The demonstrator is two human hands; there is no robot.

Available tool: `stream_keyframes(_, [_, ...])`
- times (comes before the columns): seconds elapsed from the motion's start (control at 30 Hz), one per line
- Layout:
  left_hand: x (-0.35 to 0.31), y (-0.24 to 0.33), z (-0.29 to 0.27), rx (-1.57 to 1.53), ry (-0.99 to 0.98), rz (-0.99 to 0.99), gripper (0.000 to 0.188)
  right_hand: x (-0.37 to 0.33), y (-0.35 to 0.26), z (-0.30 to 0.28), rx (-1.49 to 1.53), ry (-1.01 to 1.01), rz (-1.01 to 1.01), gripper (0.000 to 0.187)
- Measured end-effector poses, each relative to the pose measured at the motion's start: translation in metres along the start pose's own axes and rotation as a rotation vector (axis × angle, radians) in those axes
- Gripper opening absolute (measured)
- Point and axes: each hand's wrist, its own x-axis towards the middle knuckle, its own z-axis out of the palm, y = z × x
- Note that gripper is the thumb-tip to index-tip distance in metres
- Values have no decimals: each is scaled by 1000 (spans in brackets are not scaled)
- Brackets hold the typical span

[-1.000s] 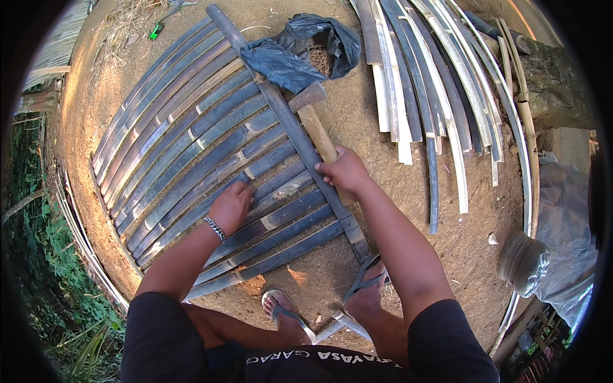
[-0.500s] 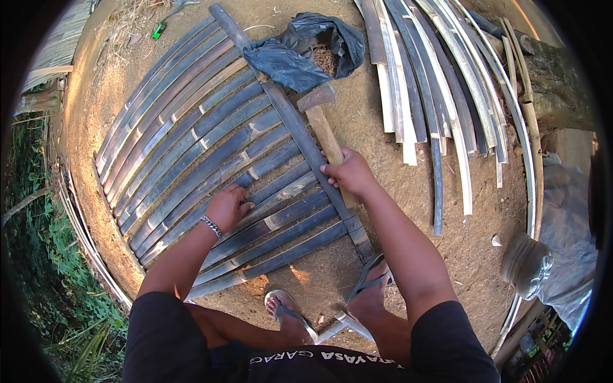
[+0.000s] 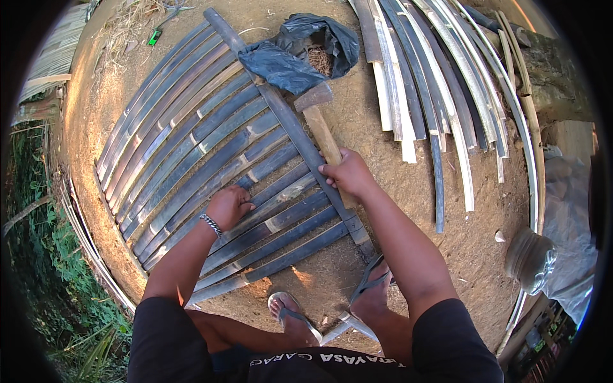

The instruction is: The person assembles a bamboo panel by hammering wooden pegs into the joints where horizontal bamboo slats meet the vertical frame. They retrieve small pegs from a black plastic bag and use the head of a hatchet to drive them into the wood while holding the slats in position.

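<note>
In my right hand (image 3: pixel 348 173) is a hatchet, its thick wooden handle (image 3: pixel 322 135) gripped near the lower end. The rusty metal head (image 3: pixel 313 97) points away from me, next to a black plastic bag. That hand is just over the dark crosspiece (image 3: pixel 287 118) of a bamboo slat panel (image 3: pixel 220 143). My left hand (image 3: pixel 230 205), with a chain bracelet at the wrist, is over the panel's slats with its fingers curled. Whatever those fingers hold, if anything, is hidden. Dark split slats lie side by side across the panel, with narrow gaps between them.
The black plastic bag (image 3: pixel 278 62) lies open with many small brown nails (image 3: pixel 320 60) inside. Long split bamboo strips (image 3: pixel 421 83) lie at the far right. A clear plastic container (image 3: pixel 530 260) stands at the right. My sandaled feet (image 3: pixel 294 316) are at the panel's near edge.
The view has shifted slightly. Both hands keep nearly the same place over the panel, and the hatchet stays in my right hand.
</note>
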Motion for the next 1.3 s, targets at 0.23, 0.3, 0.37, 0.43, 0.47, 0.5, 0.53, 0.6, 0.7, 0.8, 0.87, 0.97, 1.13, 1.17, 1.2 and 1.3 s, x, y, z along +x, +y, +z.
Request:
stream_keyframes(0.23, [-5, 0, 4, 31, 70, 8, 23, -3, -6, 3, -22, 18, 7, 43])
stream_keyframes(0.3, [-15, 4, 11, 54, 184, -19, 22, -6, -8, 5, -35, 48, 7, 43])
stream_keyframes(0.37, [-29, -2, 18, 126, 222, 36, 24, -8, -9, 5, -32, 55, -4, 42])
stream_keyframes(0.43, [-43, -9, 22, 184, 236, 68, 28, -10, -11, 5, -34, 52, 11, 42])
stream_keyframes(0.47, [-48, -13, 23, 208, 234, 74, 31, -10, -14, 4, -37, 46, 28, 42])
stream_keyframes(0.5, [-52, -14, 22, 232, 232, 78, 33, -9, -15, 4, -40, 40, 44, 42])
stream_keyframes(0.53, [-54, -13, 22, 241, 206, 72, 34, -8, -14, 4, -41, 35, 43, 42])
stream_keyframes(0.6, [-53, -10, 19, 261, 159, 61, 37, -6, -13, 3, -44, 28, 35, 42])
stream_keyframes(0.7, [-48, -12, 22, 234, 123, 14, 38, -7, -14, 5, -48, 35, 43, 42])
stream_keyframes(0.8, [-49, -15, 26, 212, 191, 67, 39, -8, -15, 5, -45, 40, 47, 42])
stream_keyframes(0.87, [-46, -15, 27, 193, 218, 86, 38, -4, -9, 4, -29, 45, 25, 42])
stream_keyframes(0.97, [-43, -16, 27, 162, 247, 104, 38, -4, -8, 3, -31, 55, 17, 43])
stream_keyframes(1.13, [-41, -18, 24, 141, 239, 107, 37, -4, -10, 7, -73, 72, 22, 41])
stream_keyframes(1.17, [-41, -18, 23, 141, 238, 107, 37, -4, -11, 8, -84, 81, 25, 41])
stream_keyframes(1.2, [-40, -18, 23, 138, 237, 110, 37, -5, -11, 8, -95, 92, 29, 41])
stream_keyframes(1.3, [-41, -16, 24, 120, 239, 78, 34, -5, -5, 7, -38, 79, -10, 41])
